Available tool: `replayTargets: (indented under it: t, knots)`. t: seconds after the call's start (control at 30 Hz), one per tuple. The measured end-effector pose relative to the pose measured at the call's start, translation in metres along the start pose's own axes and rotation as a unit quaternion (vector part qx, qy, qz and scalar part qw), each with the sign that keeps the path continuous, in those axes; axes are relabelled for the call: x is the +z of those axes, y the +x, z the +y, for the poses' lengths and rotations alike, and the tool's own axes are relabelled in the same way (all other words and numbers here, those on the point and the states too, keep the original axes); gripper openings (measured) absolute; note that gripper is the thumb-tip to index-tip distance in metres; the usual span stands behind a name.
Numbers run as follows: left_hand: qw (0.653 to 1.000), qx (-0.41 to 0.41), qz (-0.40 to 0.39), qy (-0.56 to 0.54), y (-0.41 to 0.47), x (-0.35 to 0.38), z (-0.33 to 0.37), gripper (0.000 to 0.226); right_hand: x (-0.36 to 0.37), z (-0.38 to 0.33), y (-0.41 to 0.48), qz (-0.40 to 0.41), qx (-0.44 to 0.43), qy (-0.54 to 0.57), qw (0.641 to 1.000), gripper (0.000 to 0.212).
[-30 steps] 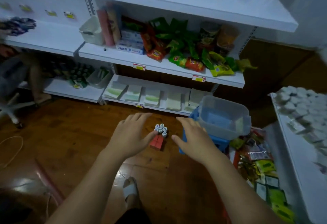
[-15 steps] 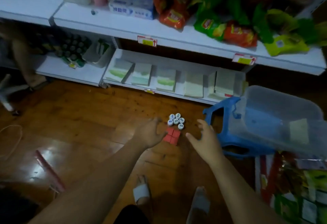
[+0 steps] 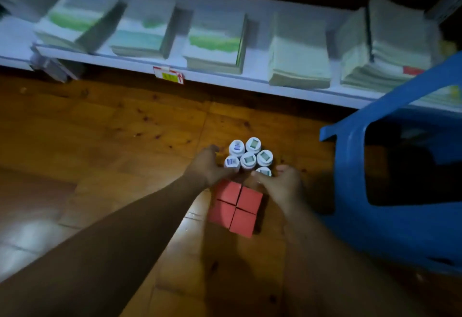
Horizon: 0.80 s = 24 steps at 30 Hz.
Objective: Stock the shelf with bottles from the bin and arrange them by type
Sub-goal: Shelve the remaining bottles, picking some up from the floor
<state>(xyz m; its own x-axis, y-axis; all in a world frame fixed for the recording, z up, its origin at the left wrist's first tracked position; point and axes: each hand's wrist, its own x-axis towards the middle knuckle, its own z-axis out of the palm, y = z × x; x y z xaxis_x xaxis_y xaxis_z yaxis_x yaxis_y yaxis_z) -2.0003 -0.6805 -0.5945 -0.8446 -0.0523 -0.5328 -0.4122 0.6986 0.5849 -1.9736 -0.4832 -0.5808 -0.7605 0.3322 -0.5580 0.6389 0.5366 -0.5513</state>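
Several small white-capped bottles (image 3: 248, 160) stand in a tight cluster on the wooden floor. Directly in front of them lie red boxes (image 3: 235, 204) set in a square. My left hand (image 3: 208, 166) presses against the cluster's left side, thumb at the near bottles. My right hand (image 3: 281, 184) cups the right and near side, fingertips on the nearest bottle (image 3: 264, 171). The two hands almost meet between the bottles and the red boxes. The bottles' bodies are hidden beneath their caps.
A white bottom shelf (image 3: 250, 77) runs across the top, holding flat stacks of pale paper packs (image 3: 215, 41) and a price tag (image 3: 170, 76). A blue plastic stool (image 3: 390, 191) stands close on the right. Wooden floor (image 3: 100, 141) stretches to the left.
The view has dropped and moved in close to the floor. Both hands have gone forward from beside the red boxes and closed in on the bottle cluster.
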Motion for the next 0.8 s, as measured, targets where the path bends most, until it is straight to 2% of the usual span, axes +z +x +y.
replayTargets:
  t: [0.07,0.13,0.2,0.3,0.4,0.5,0.57,0.63,0.73,0.8]
  knots:
    - [1.000,0.001,-0.003,-0.003,0.019,0.009,-0.009,0.076,0.019,0.011,0.021,0.004,0.009,0.000,1.000,0.066]
    - [1.000,0.020,0.008,-0.003,0.027,0.016,-0.015,0.061,0.032,0.022,0.034,0.001,-0.008,0.015,1.000,0.039]
    - [0.999,0.047,0.022,-0.003,0.029,0.020,-0.021,0.052,0.041,0.032,0.039,0.008,-0.046,0.017,0.999,0.023]
    - [0.995,0.089,0.038,0.004,0.021,0.014,-0.024,0.048,0.041,0.038,0.034,0.035,-0.082,0.017,0.996,0.011]
    - [0.993,0.102,0.060,-0.019,0.000,-0.014,-0.015,0.030,0.017,0.028,0.008,0.048,-0.090,0.012,0.995,0.013]
    - [0.979,0.140,0.079,-0.125,-0.041,-0.062,0.016,0.014,-0.033,-0.005,-0.038,0.044,-0.123,0.045,0.990,0.011]
    - [0.960,0.156,0.079,-0.220,-0.079,-0.105,0.057,0.012,-0.076,-0.044,-0.077,0.026,-0.135,0.124,0.983,0.010]
    - [0.940,0.121,0.071,-0.310,-0.124,-0.151,0.108,0.011,-0.122,-0.094,-0.123,0.009,-0.142,0.217,0.966,0.018]
    - [0.912,0.108,0.057,-0.392,-0.191,-0.223,0.195,0.016,-0.204,-0.174,-0.192,-0.007,-0.143,0.342,0.929,0.035]
    - [0.890,0.118,0.045,-0.438,-0.247,-0.276,0.259,0.024,-0.269,-0.229,-0.245,-0.019,-0.160,0.395,0.905,0.038]
